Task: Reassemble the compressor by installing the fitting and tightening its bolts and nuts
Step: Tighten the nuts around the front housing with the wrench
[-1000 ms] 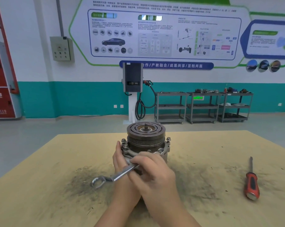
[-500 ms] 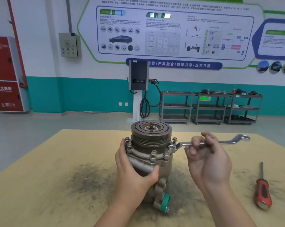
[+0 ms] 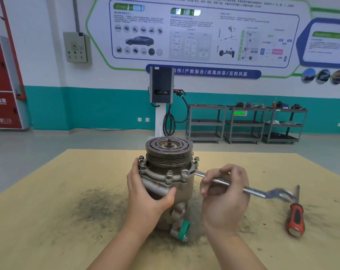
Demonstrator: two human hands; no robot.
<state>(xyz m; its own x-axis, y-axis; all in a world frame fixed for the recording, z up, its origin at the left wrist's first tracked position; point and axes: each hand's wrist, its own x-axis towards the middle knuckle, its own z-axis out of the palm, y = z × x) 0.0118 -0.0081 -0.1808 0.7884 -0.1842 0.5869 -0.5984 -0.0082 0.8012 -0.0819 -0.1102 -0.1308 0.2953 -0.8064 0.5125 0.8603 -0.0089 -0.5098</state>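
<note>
The compressor [image 3: 169, 184] is stood upright, pulley up, at the middle of the surface [image 3: 48, 221]. Its body is gripped by the left hand [image 3: 147, 193], fingers curled around the far side, thumb across the front. A wrench [image 3: 233, 185] is pinched by the right hand [image 3: 223, 199], its ring end seated on a flange bolt [image 3: 184, 173]. A screwdriver [image 3: 296, 219] is laid to the right, near the wrench's free end.

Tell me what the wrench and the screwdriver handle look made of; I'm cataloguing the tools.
Wrench: bright, polished metal, probably chromed steel, judging by its silvery glints. Screwdriver: the handle looks like red-orange plastic with black, possibly rubbery, grip inlays and a shiny end cap; its shaft is thin dark metal.
</note>
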